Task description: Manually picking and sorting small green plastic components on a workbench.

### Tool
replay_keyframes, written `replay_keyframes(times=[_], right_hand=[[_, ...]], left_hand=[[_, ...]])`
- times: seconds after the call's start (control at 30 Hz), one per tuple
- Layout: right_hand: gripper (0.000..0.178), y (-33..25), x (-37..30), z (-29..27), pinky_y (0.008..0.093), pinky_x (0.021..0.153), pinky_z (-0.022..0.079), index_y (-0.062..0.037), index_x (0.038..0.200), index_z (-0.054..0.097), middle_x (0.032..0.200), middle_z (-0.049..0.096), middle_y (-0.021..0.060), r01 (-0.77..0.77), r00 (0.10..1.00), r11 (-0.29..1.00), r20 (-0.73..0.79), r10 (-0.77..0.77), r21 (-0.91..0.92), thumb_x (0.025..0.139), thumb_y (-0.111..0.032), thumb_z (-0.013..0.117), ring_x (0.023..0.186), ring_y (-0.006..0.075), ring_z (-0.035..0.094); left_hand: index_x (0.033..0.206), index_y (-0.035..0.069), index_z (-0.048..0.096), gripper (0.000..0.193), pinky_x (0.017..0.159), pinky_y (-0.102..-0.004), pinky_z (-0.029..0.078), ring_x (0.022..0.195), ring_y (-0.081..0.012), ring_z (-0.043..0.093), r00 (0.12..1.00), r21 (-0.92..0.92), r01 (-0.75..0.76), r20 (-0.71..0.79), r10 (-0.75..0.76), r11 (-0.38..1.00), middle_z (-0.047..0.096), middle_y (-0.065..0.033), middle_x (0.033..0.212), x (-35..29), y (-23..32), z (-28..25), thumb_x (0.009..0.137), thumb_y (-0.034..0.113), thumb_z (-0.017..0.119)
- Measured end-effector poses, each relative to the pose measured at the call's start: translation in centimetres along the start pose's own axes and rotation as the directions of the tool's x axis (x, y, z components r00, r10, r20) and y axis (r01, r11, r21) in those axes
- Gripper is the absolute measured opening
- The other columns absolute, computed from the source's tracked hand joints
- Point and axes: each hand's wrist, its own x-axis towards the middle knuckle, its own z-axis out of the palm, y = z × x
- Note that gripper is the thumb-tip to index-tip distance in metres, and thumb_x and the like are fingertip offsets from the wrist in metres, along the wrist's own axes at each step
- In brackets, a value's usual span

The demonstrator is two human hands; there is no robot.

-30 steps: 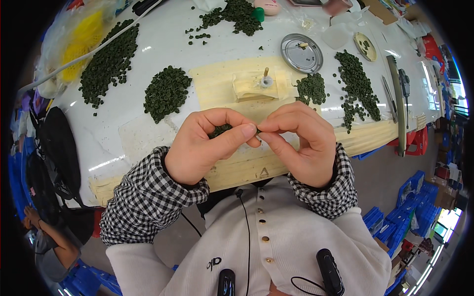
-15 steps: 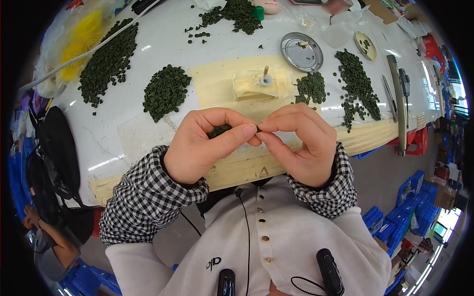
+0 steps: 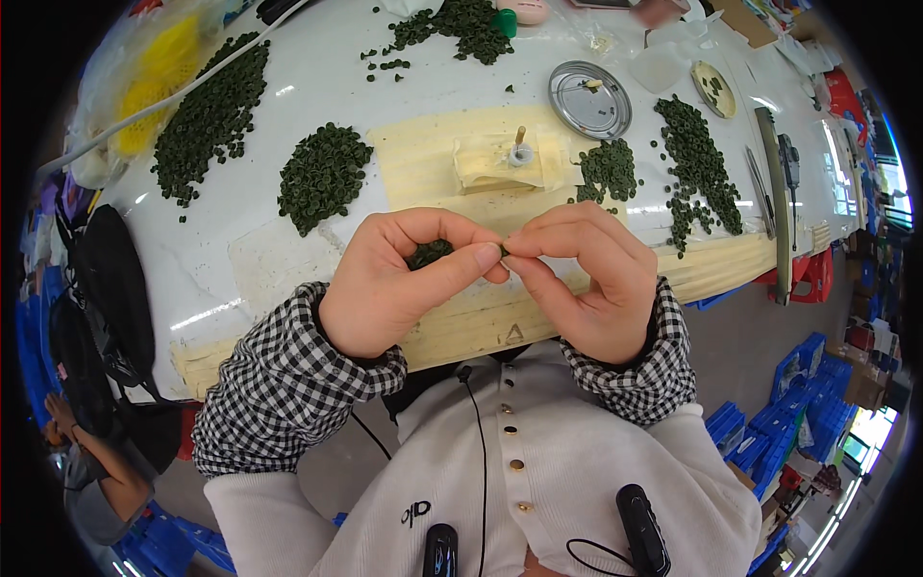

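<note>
My left hand (image 3: 399, 279) is closed, with several small dark green round parts (image 3: 428, 254) showing in its curled palm. Thumb and forefinger of that hand pinch one small dark green part (image 3: 504, 250). From the other side my right hand (image 3: 586, 274) pinches the same part, so the fingertips of both hands nearly meet and hide most of it. Beyond the hands a taped block (image 3: 495, 165) carries a short upright peg (image 3: 520, 149). A small pile of green parts (image 3: 608, 171) lies right of the block, and a bigger pile (image 3: 324, 178) lies to its left.
More green parts lie in heaps at the far left (image 3: 213, 120), the back (image 3: 471, 31) and the right (image 3: 697, 163). A round metal tin lid (image 3: 588, 120) and a cream dish (image 3: 711, 91) sit at back right. Tweezers (image 3: 760, 192) and a screwdriver (image 3: 790, 168) lie by the right edge.
Both hands stay in nearly the same place. The pinched green part shows slightly more between the fingertips.
</note>
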Motion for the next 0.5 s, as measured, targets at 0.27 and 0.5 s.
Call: replay_keyframes(times=[0.27,0.5], right_hand=[[0.015,-0.01,-0.12,0.16,0.0268,0.063,0.051,0.0015,0.088,0.064,0.082,0.063,0.0108,-0.047,0.999,0.997,-0.004,0.048,0.064,0.074,0.008,0.067,0.071,0.0199,0.064],[0.013,-0.05,-0.07,0.03,0.0253,0.064,0.053,0.0013,0.088,0.065,0.083,0.063,0.0096,-0.080,0.996,0.994,0.034,0.077,0.080,0.077,0.006,0.068,0.072,0.0171,0.065]], left_hand=[[0.094,-0.002,0.064,0.012,0.074,-0.0213,0.044,0.080,-0.0067,0.058,0.998,0.099,-0.062,-0.008,0.063,0.993,0.068,-0.0045,0.086,-0.01,-0.31,0.07,0.089,0.009,0.062],[0.092,0.000,0.063,0.013,0.064,-0.0190,0.041,0.069,-0.0034,0.053,0.996,0.112,-0.084,-0.015,0.086,0.990,0.067,-0.0029,0.083,0.09,-0.50,0.08,0.090,0.012,0.062]])
